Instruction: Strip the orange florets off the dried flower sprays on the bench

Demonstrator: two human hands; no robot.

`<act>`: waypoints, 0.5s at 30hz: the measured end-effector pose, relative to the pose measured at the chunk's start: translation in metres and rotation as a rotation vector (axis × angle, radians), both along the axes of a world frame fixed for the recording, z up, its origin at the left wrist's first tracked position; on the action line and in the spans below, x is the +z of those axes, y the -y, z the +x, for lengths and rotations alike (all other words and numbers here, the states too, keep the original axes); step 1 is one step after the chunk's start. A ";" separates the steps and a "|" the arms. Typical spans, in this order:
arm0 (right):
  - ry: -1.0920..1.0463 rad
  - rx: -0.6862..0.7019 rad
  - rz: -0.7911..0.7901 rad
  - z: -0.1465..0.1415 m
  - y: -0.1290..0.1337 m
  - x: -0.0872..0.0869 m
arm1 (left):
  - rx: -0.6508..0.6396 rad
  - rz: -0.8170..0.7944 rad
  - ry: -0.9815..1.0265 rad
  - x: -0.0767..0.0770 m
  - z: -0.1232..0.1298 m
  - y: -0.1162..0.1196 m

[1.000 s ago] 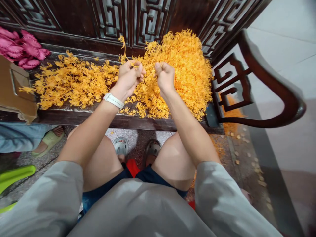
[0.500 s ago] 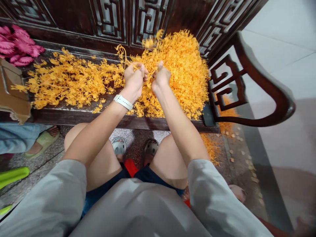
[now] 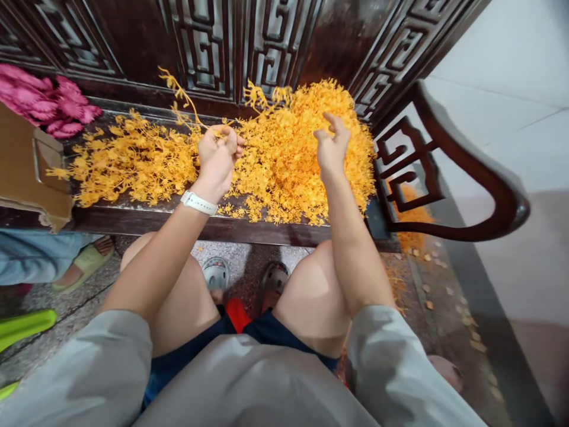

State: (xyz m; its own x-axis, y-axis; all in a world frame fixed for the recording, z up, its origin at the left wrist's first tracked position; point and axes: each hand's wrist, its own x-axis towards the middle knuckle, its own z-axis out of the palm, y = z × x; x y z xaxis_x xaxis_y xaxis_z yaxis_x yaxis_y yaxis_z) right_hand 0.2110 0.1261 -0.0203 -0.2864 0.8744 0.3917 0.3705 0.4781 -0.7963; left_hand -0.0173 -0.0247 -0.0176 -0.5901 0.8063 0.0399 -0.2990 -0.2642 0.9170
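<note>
My left hand [image 3: 217,159], with a white band on its wrist, pinches a thin orange-yellow plastic flower stem [image 3: 192,105]. One end of the stem sticks up to the left, and small spidery flower heads [image 3: 255,95] stand beyond the fingers on the right. Over the big heap of orange-yellow plastic flowers [image 3: 284,178] is my right hand [image 3: 332,148], fingers apart and nothing seen in them. A looser spread of the same flower sprigs [image 3: 142,157] lies to the left of my left hand.
The flowers lie on a dark carved wooden bench [image 3: 133,220] with a curved armrest [image 3: 480,172] at right. Pink flower pieces [image 3: 57,107] and a cardboard box [image 3: 31,160] are at left. A dark phone-like object [image 3: 377,219] rests by the armrest. Another person's sandalled foot [image 3: 91,261] shows lower left.
My hands have moved apart: the right went right and its fingers opened, the left shifted left with the stem. The view has also shifted slightly.
</note>
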 end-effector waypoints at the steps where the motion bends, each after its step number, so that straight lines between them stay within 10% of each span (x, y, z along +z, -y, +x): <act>1: -0.021 -0.056 0.017 -0.005 0.007 0.003 | 0.017 0.002 -0.021 0.000 -0.001 0.000; 8: -0.316 0.265 -0.400 -0.039 0.066 0.029 | 0.086 -0.002 -0.103 -0.001 -0.009 0.004; 15: -0.244 0.364 -0.387 -0.048 0.085 0.031 | -0.007 -0.026 -0.018 -0.004 -0.014 0.002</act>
